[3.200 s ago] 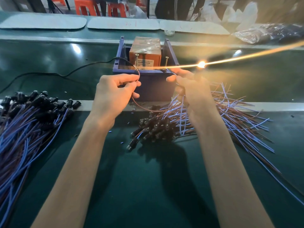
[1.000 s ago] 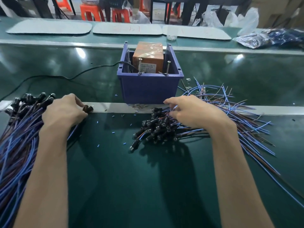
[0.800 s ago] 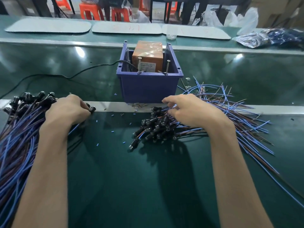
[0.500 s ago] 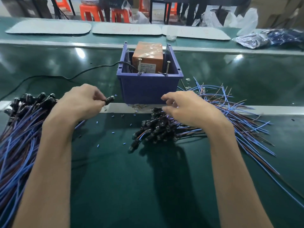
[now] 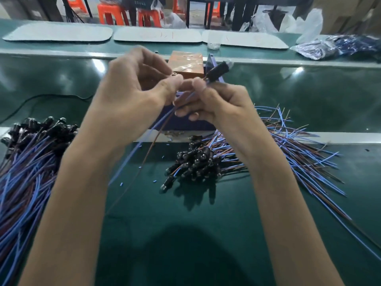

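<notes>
Both hands are raised in front of the blue bin (image 5: 212,60). My right hand (image 5: 218,102) pinches a wired lamp holder (image 5: 216,72): a black barrel with a clear tip pointing up to the right. Its blue and brown wires (image 5: 148,141) trail down to the left over the green mat. My left hand (image 5: 136,85) pinches the same wires just left of my right thumb. An orange box (image 5: 187,62) inside the bin shows between the hands. The hands hide most of the bin.
A pile of black holders with blue and brown wires (image 5: 195,164) lies under my right wrist, wires fanning right. A second pile (image 5: 31,153) fills the left edge. A black cable (image 5: 47,98) runs at left. Grey mats (image 5: 156,36) and bagged parts (image 5: 338,48) lie beyond.
Both hands rose from the mat and came together before the bin. My right hand left the middle pile. Both now pinch one wired holder, lifted clear of the mat.
</notes>
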The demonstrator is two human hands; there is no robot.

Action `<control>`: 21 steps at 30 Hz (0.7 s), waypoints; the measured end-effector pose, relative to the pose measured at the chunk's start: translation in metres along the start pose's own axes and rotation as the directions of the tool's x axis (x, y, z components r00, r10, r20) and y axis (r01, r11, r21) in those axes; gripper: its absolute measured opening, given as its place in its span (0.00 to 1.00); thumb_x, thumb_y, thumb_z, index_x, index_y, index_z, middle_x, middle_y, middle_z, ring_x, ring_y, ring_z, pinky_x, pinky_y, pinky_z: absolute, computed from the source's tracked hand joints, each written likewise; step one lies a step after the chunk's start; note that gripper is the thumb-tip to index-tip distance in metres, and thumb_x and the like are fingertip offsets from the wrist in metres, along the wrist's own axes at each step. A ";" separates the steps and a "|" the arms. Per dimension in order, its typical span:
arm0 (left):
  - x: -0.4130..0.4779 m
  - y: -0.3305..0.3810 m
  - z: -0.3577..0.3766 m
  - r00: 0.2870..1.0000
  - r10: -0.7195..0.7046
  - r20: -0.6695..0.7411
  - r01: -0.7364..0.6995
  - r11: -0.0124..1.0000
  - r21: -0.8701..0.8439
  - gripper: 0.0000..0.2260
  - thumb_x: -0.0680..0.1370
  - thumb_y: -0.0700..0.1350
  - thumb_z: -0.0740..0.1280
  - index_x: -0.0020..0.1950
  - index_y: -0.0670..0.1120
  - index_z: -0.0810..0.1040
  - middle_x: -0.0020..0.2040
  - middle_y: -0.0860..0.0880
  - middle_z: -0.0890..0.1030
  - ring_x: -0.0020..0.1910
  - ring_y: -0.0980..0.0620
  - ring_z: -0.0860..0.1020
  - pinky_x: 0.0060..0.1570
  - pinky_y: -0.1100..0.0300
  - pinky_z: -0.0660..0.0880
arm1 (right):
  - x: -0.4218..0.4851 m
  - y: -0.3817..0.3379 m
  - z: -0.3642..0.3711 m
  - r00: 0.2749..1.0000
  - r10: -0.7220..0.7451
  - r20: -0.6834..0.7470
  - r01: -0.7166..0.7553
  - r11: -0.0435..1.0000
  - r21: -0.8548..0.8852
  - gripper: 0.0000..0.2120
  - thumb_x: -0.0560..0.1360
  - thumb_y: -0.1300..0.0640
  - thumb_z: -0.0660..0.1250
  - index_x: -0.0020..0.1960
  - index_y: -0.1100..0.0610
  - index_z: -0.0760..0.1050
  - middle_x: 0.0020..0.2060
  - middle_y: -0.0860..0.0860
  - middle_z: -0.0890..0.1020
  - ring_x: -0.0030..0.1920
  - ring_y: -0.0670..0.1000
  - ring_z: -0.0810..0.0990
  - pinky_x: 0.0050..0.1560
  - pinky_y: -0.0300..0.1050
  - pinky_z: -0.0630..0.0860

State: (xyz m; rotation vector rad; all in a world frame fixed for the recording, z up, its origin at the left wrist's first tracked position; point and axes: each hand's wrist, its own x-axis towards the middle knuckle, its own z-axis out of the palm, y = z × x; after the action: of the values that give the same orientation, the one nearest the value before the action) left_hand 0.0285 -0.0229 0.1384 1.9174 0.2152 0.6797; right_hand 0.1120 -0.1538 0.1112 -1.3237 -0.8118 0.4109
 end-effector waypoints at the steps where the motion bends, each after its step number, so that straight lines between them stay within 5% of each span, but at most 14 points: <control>1: 0.000 0.003 -0.003 1.000 -0.020 0.013 0.021 0.999 -0.044 0.06 0.75 0.46 0.71 0.45 0.51 0.73 0.34 0.56 0.83 0.34 0.58 0.82 0.38 0.66 0.77 | 0.000 -0.002 -0.001 0.999 -0.020 -0.033 0.021 0.999 0.025 0.12 0.82 0.63 0.56 0.49 0.61 0.78 0.38 0.53 0.83 0.37 0.47 0.82 0.39 0.35 0.77; 4: -0.003 0.011 -0.004 0.963 -0.136 0.233 0.173 0.974 -0.146 0.14 0.72 0.53 0.66 0.51 0.47 0.71 0.33 0.49 0.84 0.29 0.53 0.82 0.28 0.68 0.75 | 0.001 -0.004 -0.002 0.989 -0.068 -0.133 0.072 0.997 0.025 0.11 0.82 0.64 0.57 0.49 0.62 0.78 0.38 0.54 0.83 0.38 0.48 0.83 0.41 0.36 0.77; 7: -0.004 0.010 0.003 0.894 -0.274 0.355 0.318 0.945 -0.071 0.22 0.74 0.59 0.62 0.63 0.47 0.69 0.40 0.46 0.86 0.34 0.50 0.84 0.28 0.69 0.75 | 0.000 -0.008 -0.001 0.980 -0.087 -0.177 0.102 0.992 0.079 0.13 0.82 0.63 0.56 0.44 0.60 0.78 0.38 0.51 0.83 0.39 0.47 0.83 0.42 0.37 0.77; 12: 0.008 -0.003 0.005 0.922 -0.379 0.082 0.387 0.913 -0.126 0.19 0.80 0.59 0.59 0.66 0.51 0.66 0.53 0.48 0.82 0.39 0.53 0.85 0.34 0.67 0.78 | -0.001 -0.016 -0.001 0.981 -0.065 -0.185 0.103 0.975 0.199 0.18 0.84 0.57 0.50 0.39 0.57 0.70 0.38 0.52 0.84 0.44 0.50 0.83 0.49 0.42 0.77; 16: 0.013 -0.006 -0.005 0.942 -0.322 -0.089 0.291 0.921 -0.260 0.17 0.81 0.52 0.60 0.68 0.48 0.66 0.50 0.51 0.81 0.39 0.56 0.83 0.33 0.68 0.76 | -0.001 -0.022 -0.006 0.971 -0.011 -0.240 0.103 0.921 0.376 0.19 0.84 0.55 0.48 0.36 0.57 0.64 0.28 0.52 0.78 0.37 0.53 0.82 0.48 0.44 0.79; 21: 0.011 -0.005 -0.007 0.948 -0.211 -0.240 0.138 0.948 -0.288 0.08 0.82 0.40 0.61 0.58 0.52 0.69 0.41 0.54 0.78 0.32 0.63 0.79 0.36 0.68 0.76 | -0.001 -0.022 -0.011 0.949 0.059 -0.310 0.072 0.917 0.393 0.19 0.84 0.55 0.50 0.35 0.57 0.65 0.24 0.49 0.66 0.25 0.47 0.65 0.34 0.42 0.76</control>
State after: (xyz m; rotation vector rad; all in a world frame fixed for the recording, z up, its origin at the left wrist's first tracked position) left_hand 0.0348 -0.0100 0.1397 1.5238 0.4381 0.8038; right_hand 0.1152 -0.1671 0.1314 -0.9667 -0.4314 0.3267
